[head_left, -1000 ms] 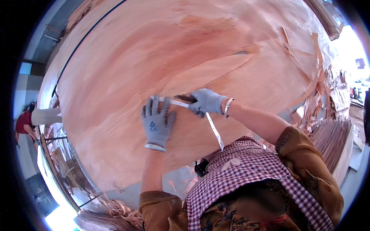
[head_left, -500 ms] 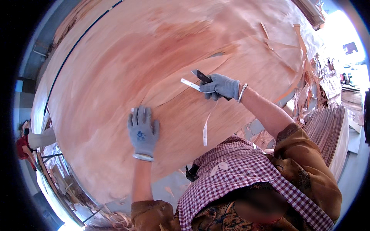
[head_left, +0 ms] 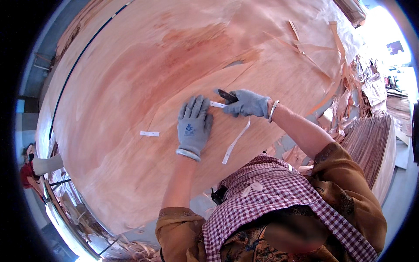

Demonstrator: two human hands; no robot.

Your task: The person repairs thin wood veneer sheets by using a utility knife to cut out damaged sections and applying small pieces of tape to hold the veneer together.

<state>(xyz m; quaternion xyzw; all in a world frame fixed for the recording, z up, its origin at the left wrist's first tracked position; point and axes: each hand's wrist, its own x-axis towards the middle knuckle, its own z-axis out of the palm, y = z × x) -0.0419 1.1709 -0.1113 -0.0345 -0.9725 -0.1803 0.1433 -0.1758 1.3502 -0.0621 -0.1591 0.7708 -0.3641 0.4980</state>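
Clamped in right hand (head_left: 249, 105): dark knife (head_left: 227, 96), white tape (head_left: 217, 105). Under flat, ungripping left hand (head_left: 193, 127): veneer (head_left: 118, 174). Possible veneer nick from slipping knife.

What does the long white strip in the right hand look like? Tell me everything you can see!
The white strip is thin, narrow and bendy, like paper tape, with small dark spots along it. The right hand grips it and hides part of it. One short, straight end points toward the left hand; I can't tell whether they touch. The longer tail curves down below the right hand, over the pinkish wood-like sheet, and looks slightly twisted.
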